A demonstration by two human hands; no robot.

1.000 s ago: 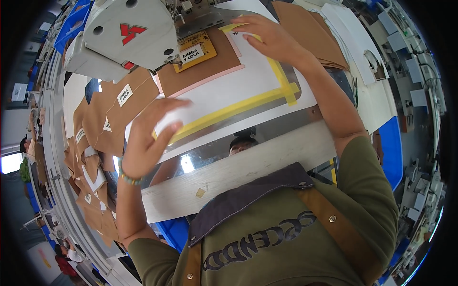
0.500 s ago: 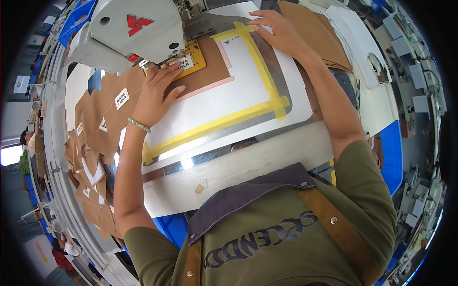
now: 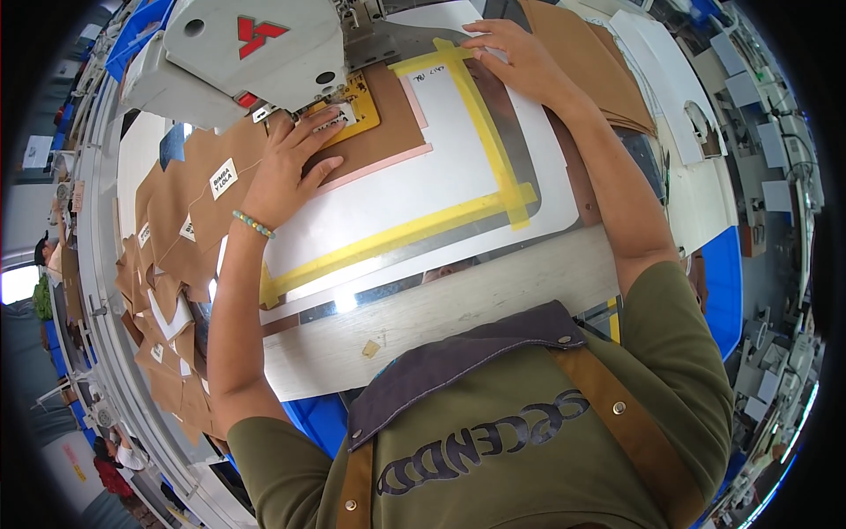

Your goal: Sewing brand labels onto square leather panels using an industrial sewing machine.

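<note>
My left hand (image 3: 286, 167) lies on a brown panel (image 3: 374, 150) under the sewing machine head (image 3: 256, 57). Its fingers are stretched out, their tips by a white printed label (image 3: 337, 117) inside a yellow clamp frame (image 3: 366, 106). The needle area is partly hidden by the machine and my fingers. Beneath the panel is a white template sheet (image 3: 467, 154) edged with yellow tape (image 3: 485, 123) and pink strips (image 3: 379, 166). My right hand (image 3: 522, 63) rests with fingers apart at the sheet's far right corner, touching the taped edge and holding nothing.
Several brown pieces with white labels (image 3: 185, 185) hang over the table's left side, joined by threads. A stack of brown panels (image 3: 586, 66) lies at the far right, beside white sheets (image 3: 665, 79). Blue bins (image 3: 724, 291) flank the table. A pale table edge (image 3: 458, 304) runs before me.
Both hands keep nearly the same places. The view shifts slightly, and the label inside the yellow frame is a little more covered by my left fingers and the machine.
</note>
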